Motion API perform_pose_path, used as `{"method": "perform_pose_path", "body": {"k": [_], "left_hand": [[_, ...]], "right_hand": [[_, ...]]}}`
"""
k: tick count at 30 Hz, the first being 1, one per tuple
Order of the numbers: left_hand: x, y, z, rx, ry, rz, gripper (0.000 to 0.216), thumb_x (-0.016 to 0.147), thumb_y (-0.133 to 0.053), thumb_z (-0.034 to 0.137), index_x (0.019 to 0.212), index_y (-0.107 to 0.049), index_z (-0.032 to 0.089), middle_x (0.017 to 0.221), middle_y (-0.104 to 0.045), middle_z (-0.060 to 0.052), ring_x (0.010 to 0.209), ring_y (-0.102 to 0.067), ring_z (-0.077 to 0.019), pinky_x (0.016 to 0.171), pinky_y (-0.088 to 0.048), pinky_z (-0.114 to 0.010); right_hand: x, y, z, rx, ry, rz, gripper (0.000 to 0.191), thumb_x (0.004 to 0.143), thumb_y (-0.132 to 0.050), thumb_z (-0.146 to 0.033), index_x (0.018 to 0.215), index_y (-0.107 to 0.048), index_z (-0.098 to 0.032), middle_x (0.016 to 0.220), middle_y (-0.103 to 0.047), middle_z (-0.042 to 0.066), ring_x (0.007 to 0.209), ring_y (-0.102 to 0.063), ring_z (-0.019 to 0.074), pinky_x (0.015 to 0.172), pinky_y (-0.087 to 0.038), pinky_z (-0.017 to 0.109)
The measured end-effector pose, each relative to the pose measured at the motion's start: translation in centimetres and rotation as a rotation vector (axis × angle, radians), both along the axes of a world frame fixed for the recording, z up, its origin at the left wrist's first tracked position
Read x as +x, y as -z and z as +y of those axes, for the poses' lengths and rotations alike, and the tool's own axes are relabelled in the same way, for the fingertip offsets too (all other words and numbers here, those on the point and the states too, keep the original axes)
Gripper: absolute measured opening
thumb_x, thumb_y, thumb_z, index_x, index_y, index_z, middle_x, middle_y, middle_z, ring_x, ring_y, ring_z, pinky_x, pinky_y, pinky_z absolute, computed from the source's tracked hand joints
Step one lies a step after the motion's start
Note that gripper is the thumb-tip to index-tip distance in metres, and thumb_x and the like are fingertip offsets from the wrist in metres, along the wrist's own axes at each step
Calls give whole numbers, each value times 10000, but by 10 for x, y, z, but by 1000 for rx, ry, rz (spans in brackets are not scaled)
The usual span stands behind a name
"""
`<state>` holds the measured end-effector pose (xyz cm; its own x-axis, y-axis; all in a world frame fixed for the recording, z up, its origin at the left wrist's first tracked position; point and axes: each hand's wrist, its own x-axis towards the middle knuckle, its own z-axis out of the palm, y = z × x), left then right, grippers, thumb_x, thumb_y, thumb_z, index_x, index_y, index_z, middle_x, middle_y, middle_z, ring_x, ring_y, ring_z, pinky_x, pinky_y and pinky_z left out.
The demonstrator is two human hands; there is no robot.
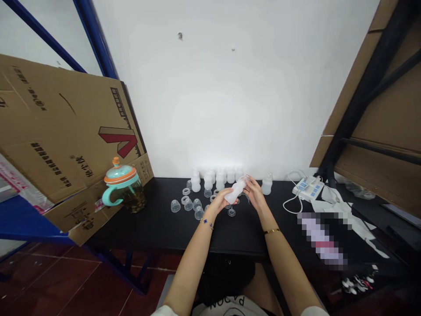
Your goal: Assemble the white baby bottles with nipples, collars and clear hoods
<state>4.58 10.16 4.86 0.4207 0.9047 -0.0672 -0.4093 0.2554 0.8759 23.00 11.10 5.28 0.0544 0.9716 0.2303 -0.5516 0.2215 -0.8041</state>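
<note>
Tilted above the black table, a white translucent baby bottle (pixel 234 194) lies in my left hand (pixel 219 202), whose fingers wrap its lower body. My right hand (pixel 255 192) closes around the bottle's top end; the part under those fingertips is small and partly hidden. Several white bottles (pixel 220 179) stand in a group against the wall, and one more bottle (pixel 267 183) stands apart on the right. Left of my hands lie clear caps (pixel 175 206) and ring collars (pixel 186 192). A clear nipple-like piece (pixel 231 212) rests just below the held bottle.
A turquoise-lidded glass jug (pixel 125 186) stands at the table's left, beside a large cardboard box (pixel 72 140). On the right are a white power strip (pixel 308 188) with a looping cable, white papers (pixel 342 210) and a blurred-out item (pixel 322 241). A white wall closes off the back.
</note>
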Motion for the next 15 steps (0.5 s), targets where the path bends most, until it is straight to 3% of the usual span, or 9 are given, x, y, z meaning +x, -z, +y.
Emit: {"method": "perform_pose_path", "body": {"k": [15], "left_hand": [[-1,-1,0,28,13,-13,359,855,-667,284,1134,-609,66,925,-739,-147,665,-715,-201,635,-600,-307]], "right_hand": [[0,5,4,-5,-2,-16,529,695,-869,-406,1174,-681,-284,1163,-743,44,1039,-708,241,784,-583,316]]}}
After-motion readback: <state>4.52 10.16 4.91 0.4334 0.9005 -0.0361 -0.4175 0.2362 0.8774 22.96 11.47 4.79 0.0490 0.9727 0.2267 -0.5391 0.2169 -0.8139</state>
